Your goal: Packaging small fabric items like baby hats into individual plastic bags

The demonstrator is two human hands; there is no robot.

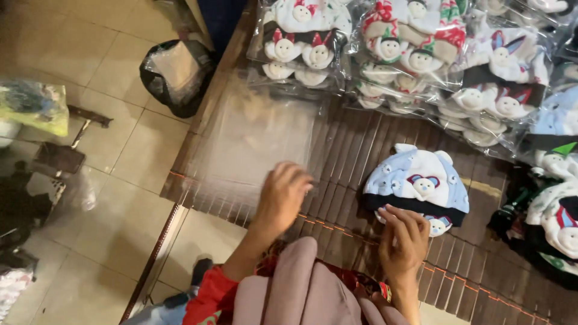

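My left hand (282, 195) rests with curled fingers on the near edge of a stack of clear plastic bags (253, 138) lying flat on a brown slatted mat (355, 156). My right hand (402, 238) touches the lower edge of a small pile of baby hats (418, 180), light blue and white with a dark band and a small face sewn on. Whether either hand pinches anything is hard to see.
Several clear packs of similar hats (421, 54) lie along the far side of the mat, more (554, 210) at the right. A black plastic bag (174, 72) stands on the tiled floor at left, with a dustpan (63, 153) and other clutter.
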